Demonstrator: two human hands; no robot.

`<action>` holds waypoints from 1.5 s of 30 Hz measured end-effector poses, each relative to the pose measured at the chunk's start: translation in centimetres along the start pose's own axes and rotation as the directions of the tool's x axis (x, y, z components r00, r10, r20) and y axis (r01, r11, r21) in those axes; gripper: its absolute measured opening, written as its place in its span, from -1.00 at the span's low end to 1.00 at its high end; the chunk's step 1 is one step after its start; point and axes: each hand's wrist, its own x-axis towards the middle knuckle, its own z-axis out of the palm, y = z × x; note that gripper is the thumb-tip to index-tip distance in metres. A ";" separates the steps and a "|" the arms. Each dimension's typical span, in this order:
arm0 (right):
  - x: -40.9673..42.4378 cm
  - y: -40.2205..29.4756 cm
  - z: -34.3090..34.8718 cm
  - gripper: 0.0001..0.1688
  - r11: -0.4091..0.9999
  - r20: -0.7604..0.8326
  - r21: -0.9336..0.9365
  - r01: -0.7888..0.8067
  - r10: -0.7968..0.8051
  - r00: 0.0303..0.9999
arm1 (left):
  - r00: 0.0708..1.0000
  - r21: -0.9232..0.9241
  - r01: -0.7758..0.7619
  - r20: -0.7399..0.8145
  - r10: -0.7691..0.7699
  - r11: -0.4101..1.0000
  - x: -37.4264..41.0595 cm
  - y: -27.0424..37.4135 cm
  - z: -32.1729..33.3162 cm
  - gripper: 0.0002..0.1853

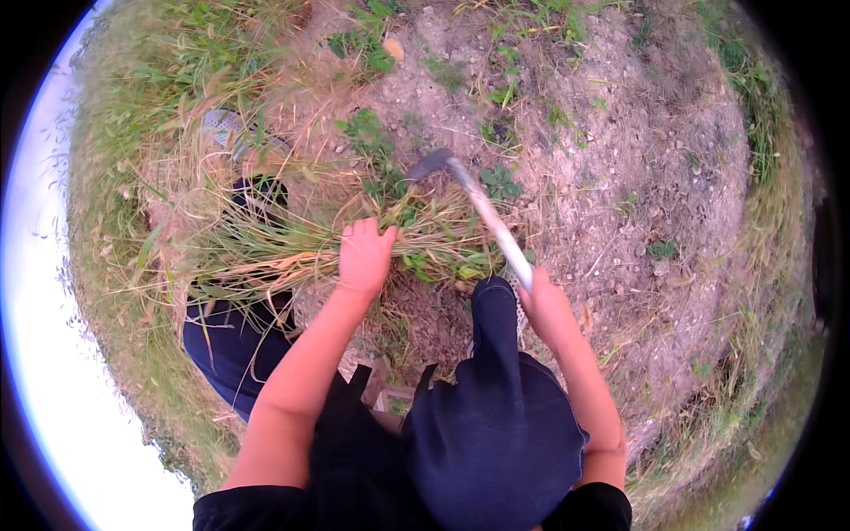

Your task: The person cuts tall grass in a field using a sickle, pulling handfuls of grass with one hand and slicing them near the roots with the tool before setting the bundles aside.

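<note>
My left hand (364,255) grips a thick bundle of long grass stalks (279,245) that lies crosswise before me. The stalks spread over my left leg on one side and reach past my right knee on the other. In my right hand (548,308) is the pale handle of a sickle (493,216), held near its lower end. The dark curved blade (430,164) points left, just beyond the bundle and above some low leafy weeds. Whether the blade touches any stems I cannot tell.
Dry, stony soil (631,166) with scattered small weeds stretches ahead and to the right. Tall grass (153,99) stands along the left, and another grassy strip (764,265) edges the right. My bent knees (495,305) flank the work area. A shoe (229,129) shows among the grass.
</note>
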 end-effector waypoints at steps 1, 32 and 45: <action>-2.2 0.4 -0.7 -0.63 0.998 0.007 0.013 -0.062 0.062 0.998 | 1.000 -0.004 -0.027 0.012 0.027 1.000 -0.7 -0.8 -0.4 -0.55; 1.6 -7.2 -0.3 -0.60 0.982 0.188 -0.064 0.179 -0.165 0.968 | 0.999 0.035 0.048 0.008 -0.048 0.998 0.4 -9.0 2.1 0.03; -9.6 -2.6 -5.1 -0.70 1.000 0.043 0.001 -0.017 0.017 0.999 | 0.958 -0.074 -0.084 0.269 0.101 0.994 0.6 -4.8 0.8 -0.83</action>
